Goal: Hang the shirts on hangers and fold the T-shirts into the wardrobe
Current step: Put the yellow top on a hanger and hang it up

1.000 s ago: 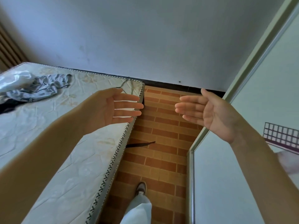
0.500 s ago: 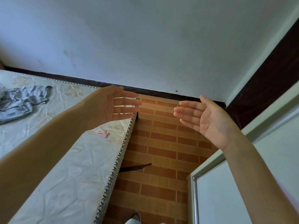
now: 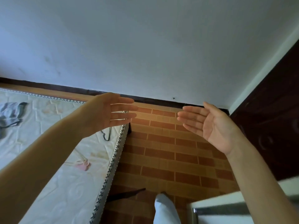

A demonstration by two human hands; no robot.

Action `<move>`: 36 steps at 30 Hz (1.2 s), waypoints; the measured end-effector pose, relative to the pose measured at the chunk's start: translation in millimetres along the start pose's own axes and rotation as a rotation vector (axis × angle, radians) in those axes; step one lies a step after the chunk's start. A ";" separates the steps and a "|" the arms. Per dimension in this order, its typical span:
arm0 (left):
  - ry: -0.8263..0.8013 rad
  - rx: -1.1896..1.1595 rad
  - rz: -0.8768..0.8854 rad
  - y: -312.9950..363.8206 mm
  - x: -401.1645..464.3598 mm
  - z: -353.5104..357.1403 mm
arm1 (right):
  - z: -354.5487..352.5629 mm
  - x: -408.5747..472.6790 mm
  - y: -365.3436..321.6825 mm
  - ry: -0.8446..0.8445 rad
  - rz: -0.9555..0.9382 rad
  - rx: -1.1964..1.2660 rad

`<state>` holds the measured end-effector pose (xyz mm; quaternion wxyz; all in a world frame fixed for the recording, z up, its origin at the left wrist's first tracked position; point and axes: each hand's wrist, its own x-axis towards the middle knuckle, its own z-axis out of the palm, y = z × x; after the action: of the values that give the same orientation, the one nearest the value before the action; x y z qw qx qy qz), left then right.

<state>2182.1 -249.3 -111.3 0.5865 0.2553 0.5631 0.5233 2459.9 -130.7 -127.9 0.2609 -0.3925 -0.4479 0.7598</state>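
My left hand (image 3: 108, 113) is raised over the mattress corner, fingers straight and spread, holding nothing. My right hand (image 3: 208, 125) is raised over the floor, palm facing left, fingers straight and empty. A crumpled grey garment (image 3: 9, 115) lies on the mattress (image 3: 53, 183) at the far left. A dark wire hanger (image 3: 107, 134) lies near the mattress corner, partly hidden by my left hand. A small pink item (image 3: 82, 165) lies on the mattress below my left forearm. The white wardrobe corner (image 3: 226, 207) shows at the bottom right.
A brick-patterned floor (image 3: 169, 151) runs between the mattress and the wardrobe. A dark wooden door (image 3: 271, 113) stands at the right. A grey wall (image 3: 145, 46) with a dark skirting fills the top. My trouser leg (image 3: 165, 209) shows at the bottom.
The view has swung up and right: the wardrobe has slid down to the bottom right and the dark door has come into sight. Both hands stay raised and empty.
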 end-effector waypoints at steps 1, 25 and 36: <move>0.015 -0.007 0.007 8.8 17.7 4.6 | -8.5 18.1 -11.7 -0.002 0.003 0.014; 0.090 -0.079 0.026 180.4 352.1 -67.2 | -5.2 422.8 -180.5 -0.154 0.069 -0.130; 0.182 -0.109 0.070 272.5 460.9 -175.3 | 74.0 601.0 -240.2 -0.292 0.076 -0.140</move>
<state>1846.8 203.0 -91.7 0.5274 0.1941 0.5755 0.5942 2075.2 394.8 -111.6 0.1364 -0.3119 -0.5177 0.7849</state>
